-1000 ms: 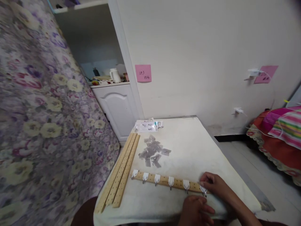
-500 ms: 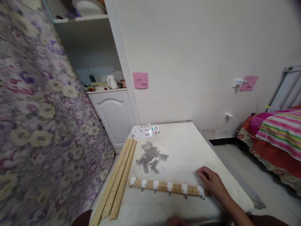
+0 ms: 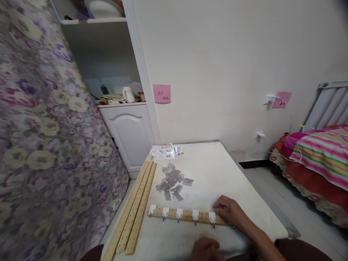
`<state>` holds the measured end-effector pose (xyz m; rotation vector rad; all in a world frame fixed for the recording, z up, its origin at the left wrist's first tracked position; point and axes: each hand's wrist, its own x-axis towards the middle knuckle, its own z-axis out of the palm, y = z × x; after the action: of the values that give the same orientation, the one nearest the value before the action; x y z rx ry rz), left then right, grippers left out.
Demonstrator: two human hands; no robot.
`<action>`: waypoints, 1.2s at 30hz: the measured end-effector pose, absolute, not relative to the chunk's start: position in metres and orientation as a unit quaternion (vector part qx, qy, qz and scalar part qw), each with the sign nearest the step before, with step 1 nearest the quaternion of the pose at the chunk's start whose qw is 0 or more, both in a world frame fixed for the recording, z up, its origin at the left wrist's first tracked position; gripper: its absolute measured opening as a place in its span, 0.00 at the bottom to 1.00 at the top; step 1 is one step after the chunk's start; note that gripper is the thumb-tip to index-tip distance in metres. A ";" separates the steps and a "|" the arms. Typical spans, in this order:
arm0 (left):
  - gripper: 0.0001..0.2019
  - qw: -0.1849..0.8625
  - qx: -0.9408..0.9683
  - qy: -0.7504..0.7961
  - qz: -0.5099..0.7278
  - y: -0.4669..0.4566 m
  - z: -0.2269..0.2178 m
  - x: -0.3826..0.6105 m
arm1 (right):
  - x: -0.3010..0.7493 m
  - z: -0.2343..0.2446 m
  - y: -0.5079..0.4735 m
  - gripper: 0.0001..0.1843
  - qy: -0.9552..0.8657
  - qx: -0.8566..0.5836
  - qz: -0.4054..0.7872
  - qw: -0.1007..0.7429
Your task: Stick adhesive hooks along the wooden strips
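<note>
A short perforated wooden strip lies crosswise near the front of the table, with several white hooks in a row along it. My right hand rests over the strip's right end, fingers curled beside the rightmost visible hook. It hides that end of the strip, and whatever it may hold is hidden too. At the bottom edge, my left hand is loosely closed in front of the strip, apart from it. Nothing shows in its fingers.
Long perforated wooden strips lie along the table's left side. Behind the hooks is a pile of small grey translucent packets. Clear packaging sits at the table's back edge. A floral curtain hangs left, a bed stands right.
My right hand has moved left, covering the sixth hook at the strip's end. My left hand has come up further into view at the bottom. The camera view has shifted slightly.
</note>
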<state>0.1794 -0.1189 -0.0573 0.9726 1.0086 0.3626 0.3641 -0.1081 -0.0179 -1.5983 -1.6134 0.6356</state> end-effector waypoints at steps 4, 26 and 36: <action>0.17 0.794 0.383 0.432 0.189 -0.114 -0.046 0.195 | 0.361 -0.018 -0.106 0.09 -0.665 -0.606 0.240 0.365; 0.06 0.739 0.372 0.510 0.237 -0.102 -0.055 0.216 | 0.357 -0.018 -0.106 0.04 -0.642 -0.664 0.227 0.309; 0.08 0.736 0.385 0.502 0.240 -0.103 -0.053 0.215 | 0.356 -0.022 -0.106 0.03 -0.636 -0.671 0.233 0.301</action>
<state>0.2149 -0.1028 -0.0532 0.8461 1.1018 0.5271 0.3557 -0.1060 -0.0218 -1.7801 -1.6885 0.6174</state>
